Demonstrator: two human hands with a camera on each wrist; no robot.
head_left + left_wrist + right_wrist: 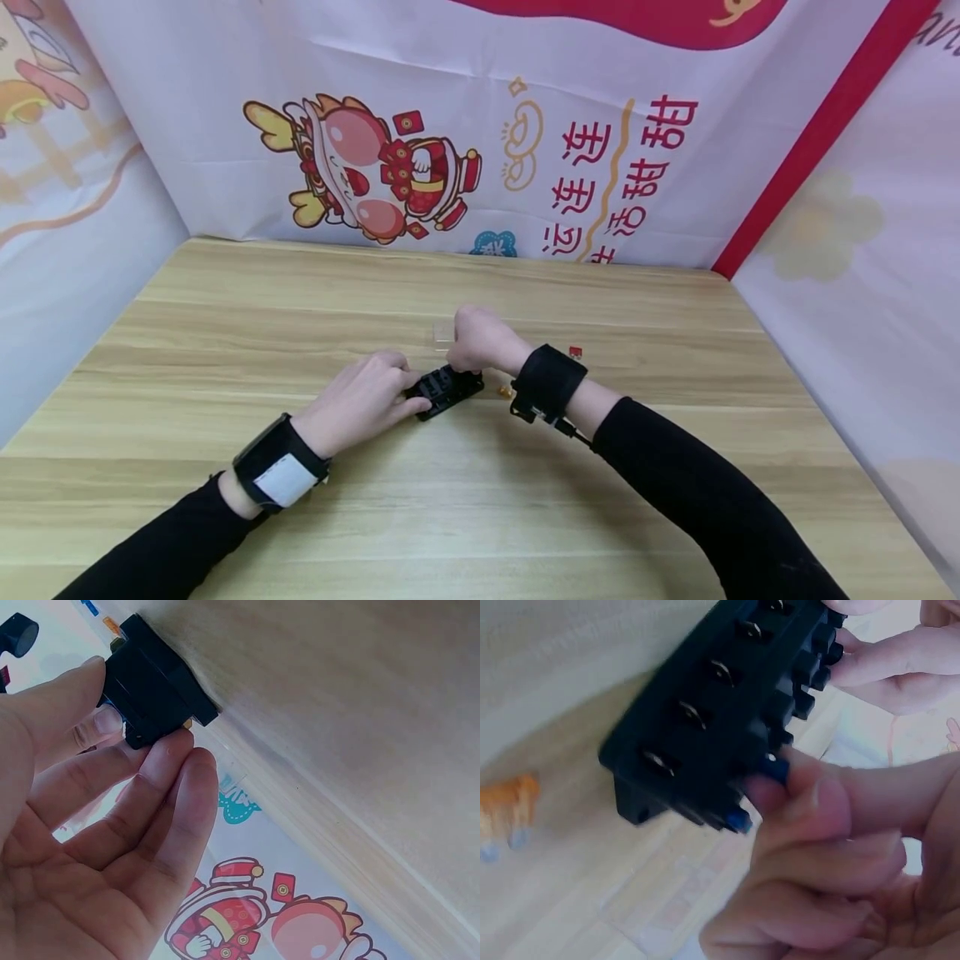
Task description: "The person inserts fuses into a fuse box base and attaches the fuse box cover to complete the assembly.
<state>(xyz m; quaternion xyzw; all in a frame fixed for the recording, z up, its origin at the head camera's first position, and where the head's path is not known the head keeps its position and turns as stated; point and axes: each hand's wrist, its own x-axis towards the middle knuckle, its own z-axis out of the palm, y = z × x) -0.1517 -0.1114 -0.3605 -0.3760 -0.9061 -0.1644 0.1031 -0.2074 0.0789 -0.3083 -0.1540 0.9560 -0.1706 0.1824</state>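
Wood-grain table [420, 508], backed by printed cloth [420, 67], perhaps touches the black block [444, 390].

Back cloth [465, 75] reads “连连” and “甜甜”, right cloth [855, 350] “an”

Left hand [101, 855]: palm toward the camera, grip formed by thumb and fingertips on a black block [157, 682]. Block held at a tilt. Small orange piece [111, 625] and blue piece [90, 607] seen near its upper end—contact cannot be determined. Wood-grain tabletop [360, 735] at upper right. Printed sheet [259, 844] below—cartoon figure [307, 926], teal badge [238, 810].
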